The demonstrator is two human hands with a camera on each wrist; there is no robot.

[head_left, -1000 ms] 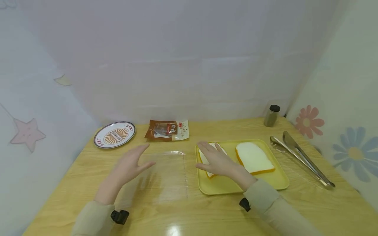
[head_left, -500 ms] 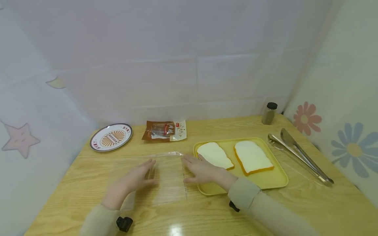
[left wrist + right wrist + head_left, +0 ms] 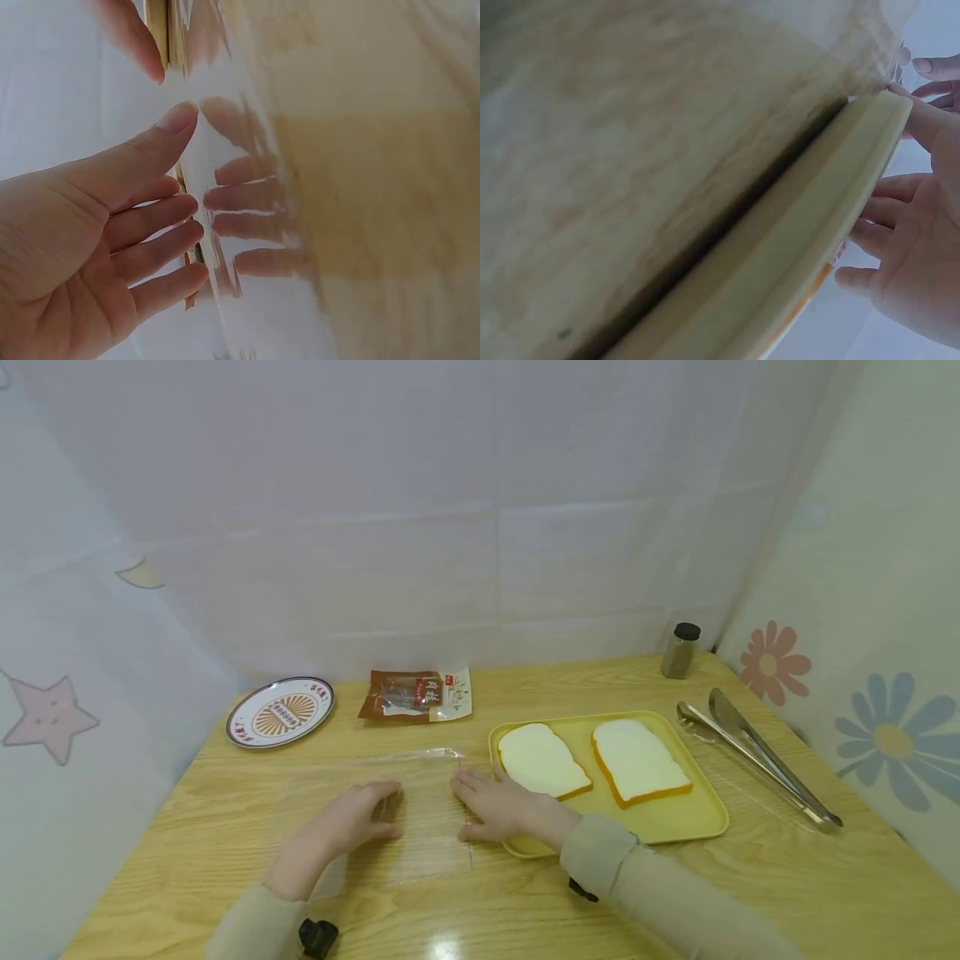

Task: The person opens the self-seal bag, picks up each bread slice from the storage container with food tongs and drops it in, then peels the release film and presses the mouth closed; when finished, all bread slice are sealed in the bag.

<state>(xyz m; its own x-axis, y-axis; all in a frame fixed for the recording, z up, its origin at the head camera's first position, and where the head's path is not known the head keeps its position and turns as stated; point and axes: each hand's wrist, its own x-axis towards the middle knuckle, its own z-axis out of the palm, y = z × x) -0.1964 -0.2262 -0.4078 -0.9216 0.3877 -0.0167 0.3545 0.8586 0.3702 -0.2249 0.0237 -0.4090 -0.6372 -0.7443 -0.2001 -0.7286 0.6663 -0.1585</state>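
Note:
A clear plastic sheet or bag (image 3: 427, 827) lies flat on the wooden table; its kind is hard to tell. Over its middle is my left hand (image 3: 337, 831), fingers loosely bent and holding nothing. In the left wrist view, those fingertips (image 3: 196, 274) are close to a glossy surface that mirrors them. My right hand (image 3: 498, 806) is spread over the sheet's right edge and the left rim of a yellow tray (image 3: 600, 827). Whether either hand touches the surface, I cannot tell. Two bread slices, one left (image 3: 540, 760) and one right (image 3: 641, 760), lie on the tray.
Behind the sheet lies a brown and white food packet (image 3: 416, 695). A round patterned plate (image 3: 247, 731) rests at the back left. Metal tongs (image 3: 757, 760) lie right of the tray, and a black-capped jar (image 3: 680, 652) stands at the back right. Fabric walls surround the table.
Both hands have come down toward the clear sheet. The right hand has moved left off the left bread slice, which now shows more fully. The view has shifted slightly.

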